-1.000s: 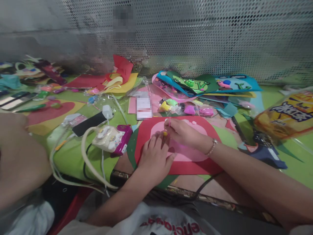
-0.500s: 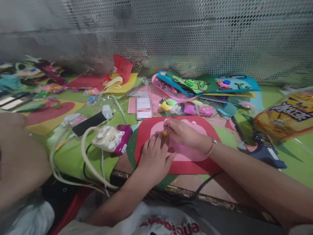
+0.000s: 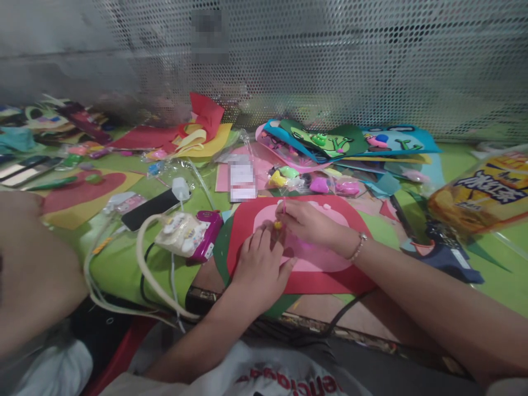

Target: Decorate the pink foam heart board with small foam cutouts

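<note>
My left hand [image 3: 259, 263] lies on a layered paper piece, its fingers stretched out toward a small yellow lump [image 3: 278, 225]. The lump looks like modelling clay; its lower side is partly hidden by my fingers. Above it, my right hand [image 3: 307, 223] pinches a thin pink stick [image 3: 284, 205] that points down at the yellow lump. Most of the stick's lower end is hidden. Under both hands is a pink rounded sheet [image 3: 325, 263] on a larger red sheet [image 3: 330, 283]. Small pale pink bits sit along the pink sheet's upper edge.
Bagged coloured clay [image 3: 319, 185] and a stack of decorated paper crafts [image 3: 350, 144] stand behind. To the left are a power strip [image 3: 181, 234], cables and a black phone [image 3: 150, 209]. A yellow snack bag [image 3: 482, 192] lies right. Another person's arm [image 3: 37, 269] reaches in at left.
Both hands stay in nearly the same place. The right hand has shifted very slightly with the pink stick, and a little more of the yellow lump shows.
</note>
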Demonstrator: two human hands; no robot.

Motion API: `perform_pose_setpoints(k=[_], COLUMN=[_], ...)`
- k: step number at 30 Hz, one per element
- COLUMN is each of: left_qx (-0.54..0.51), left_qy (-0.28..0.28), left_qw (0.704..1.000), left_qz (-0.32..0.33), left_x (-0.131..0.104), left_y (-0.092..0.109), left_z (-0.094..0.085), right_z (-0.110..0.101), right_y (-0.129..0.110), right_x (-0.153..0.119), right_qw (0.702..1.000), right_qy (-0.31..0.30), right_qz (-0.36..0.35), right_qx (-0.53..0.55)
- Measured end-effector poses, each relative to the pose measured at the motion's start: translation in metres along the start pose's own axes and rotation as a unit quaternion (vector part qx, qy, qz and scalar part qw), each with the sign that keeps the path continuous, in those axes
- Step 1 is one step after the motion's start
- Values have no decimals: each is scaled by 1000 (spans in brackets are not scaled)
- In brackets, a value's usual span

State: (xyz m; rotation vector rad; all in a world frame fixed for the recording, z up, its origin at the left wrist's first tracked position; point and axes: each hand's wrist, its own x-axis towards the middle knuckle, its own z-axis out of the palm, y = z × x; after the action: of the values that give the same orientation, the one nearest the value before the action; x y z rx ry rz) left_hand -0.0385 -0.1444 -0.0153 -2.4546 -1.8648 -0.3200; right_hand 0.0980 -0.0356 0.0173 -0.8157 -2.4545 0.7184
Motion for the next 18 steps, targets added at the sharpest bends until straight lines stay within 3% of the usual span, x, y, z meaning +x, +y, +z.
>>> perform_pose_setpoints(k=[18], left_qx=[5], left_qy=[-10], left_qw=[1000], left_qz=[2], left_x=[0], left_y=[-2], left_z=[1], right_z=[0], right_y=[6], right_x=[-1], right_qw=[999], right_qy=[0], right_qz=[-33], right_qx=[22])
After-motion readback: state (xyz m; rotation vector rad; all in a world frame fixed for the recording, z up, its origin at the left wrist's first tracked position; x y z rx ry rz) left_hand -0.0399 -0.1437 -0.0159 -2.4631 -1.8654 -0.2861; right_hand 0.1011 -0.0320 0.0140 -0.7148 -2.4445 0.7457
